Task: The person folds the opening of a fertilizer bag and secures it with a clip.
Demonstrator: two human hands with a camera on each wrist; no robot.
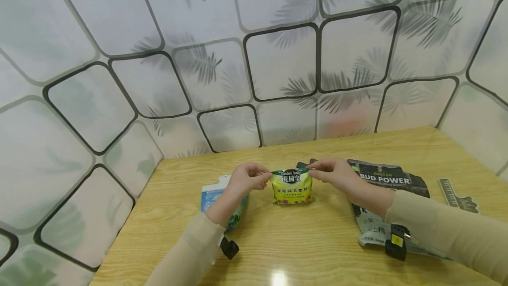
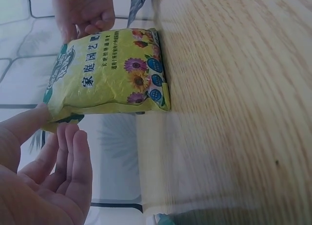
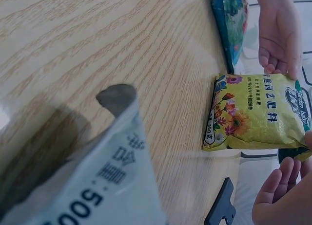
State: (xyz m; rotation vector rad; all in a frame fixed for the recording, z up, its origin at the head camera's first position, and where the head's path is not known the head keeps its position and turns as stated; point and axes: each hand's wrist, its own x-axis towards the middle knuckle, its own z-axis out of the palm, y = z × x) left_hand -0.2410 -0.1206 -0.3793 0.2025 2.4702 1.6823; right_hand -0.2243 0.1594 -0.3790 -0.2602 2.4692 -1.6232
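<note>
A yellow fertilizer bag (image 1: 293, 190) with a green top edge and printed flowers stands upright on the table, front facing me. My left hand (image 1: 247, 179) pinches its top left corner between thumb and fingers. At the top right corner, my right hand (image 1: 335, 174) pinches the bag in the same way. In the left wrist view the bag (image 2: 114, 71) has its lower edge at the wooden surface. The right wrist view shows the bag (image 3: 256, 113) plump, with both hands at its green top. Its back is hidden.
A blue and green bag (image 1: 211, 197) lies left, partly behind my left forearm. On the right, a black and grey "BUD POWER" bag (image 1: 390, 180) lies under my right forearm. Farther right is a flat ruler-like piece (image 1: 456, 197). A flat black object (image 3: 222, 204) lies behind the yellow bag.
</note>
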